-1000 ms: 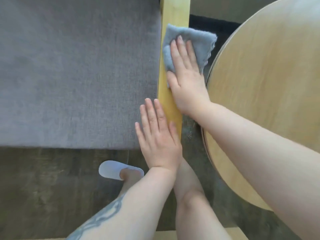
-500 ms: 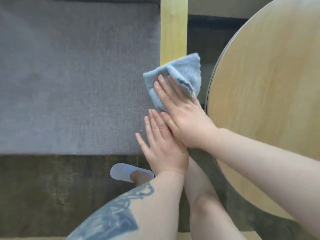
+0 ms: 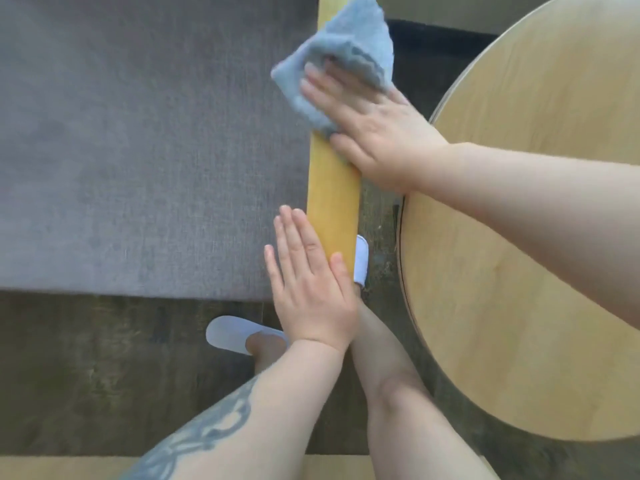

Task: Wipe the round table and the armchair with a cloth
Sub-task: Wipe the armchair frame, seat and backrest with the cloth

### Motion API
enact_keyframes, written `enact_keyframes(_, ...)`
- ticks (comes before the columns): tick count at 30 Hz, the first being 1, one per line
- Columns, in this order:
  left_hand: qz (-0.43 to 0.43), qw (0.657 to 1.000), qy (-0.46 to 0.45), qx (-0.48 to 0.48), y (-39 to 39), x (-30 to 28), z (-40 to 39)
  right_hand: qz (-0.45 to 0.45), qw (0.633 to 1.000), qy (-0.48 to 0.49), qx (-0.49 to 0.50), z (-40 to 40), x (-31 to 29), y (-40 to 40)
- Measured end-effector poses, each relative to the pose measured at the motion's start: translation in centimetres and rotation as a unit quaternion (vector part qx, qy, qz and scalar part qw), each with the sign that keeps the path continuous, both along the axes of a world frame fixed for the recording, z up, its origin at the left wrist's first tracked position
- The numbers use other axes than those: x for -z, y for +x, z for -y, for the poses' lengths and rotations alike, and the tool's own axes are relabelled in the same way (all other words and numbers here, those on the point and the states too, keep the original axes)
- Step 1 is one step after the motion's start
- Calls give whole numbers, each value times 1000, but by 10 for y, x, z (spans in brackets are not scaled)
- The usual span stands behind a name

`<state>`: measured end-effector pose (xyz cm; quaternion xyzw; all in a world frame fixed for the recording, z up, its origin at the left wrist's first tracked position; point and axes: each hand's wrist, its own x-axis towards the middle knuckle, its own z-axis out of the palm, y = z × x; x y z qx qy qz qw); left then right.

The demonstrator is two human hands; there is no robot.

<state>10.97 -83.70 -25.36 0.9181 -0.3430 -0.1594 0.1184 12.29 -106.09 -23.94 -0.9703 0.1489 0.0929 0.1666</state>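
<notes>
The armchair fills the left of the head view: a grey fabric seat cushion [image 3: 149, 143] and a yellow wooden armrest [image 3: 333, 202] running up the middle. My right hand [image 3: 377, 133] lies flat with straight fingers on a crumpled blue-grey cloth [image 3: 349, 53], pressing it onto the far part of the armrest. My left hand [image 3: 311, 282] rests flat and open on the near end of the armrest, at the cushion's corner. The round light-wood table [image 3: 540, 258] stands to the right, under my right forearm.
Dark wood floor [image 3: 104, 368] runs in front of the chair. My feet in white slippers [image 3: 239, 336] stand below, one just under the armrest. A narrow gap separates armrest and table edge. A light wooden strip shows along the bottom edge.
My right hand pulled the cloth back along the armrest toward my left hand, then pushed it away again to the far end. My left hand stayed on the near end.
</notes>
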Motion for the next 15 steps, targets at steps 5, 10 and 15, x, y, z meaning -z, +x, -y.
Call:
enact_keyframes(5,-20,1000,-6,9,-1,-13,5,13,999,32,-20,-67,-5,-29)
enact_keyframes(10,-65,995,-57,-48,17,-7,54,-9,998,-8,-61,53,-2,14)
enact_keyframes(15,41,998,-27,-46,25,8,71,61,991,51,109,-30,6,-2)
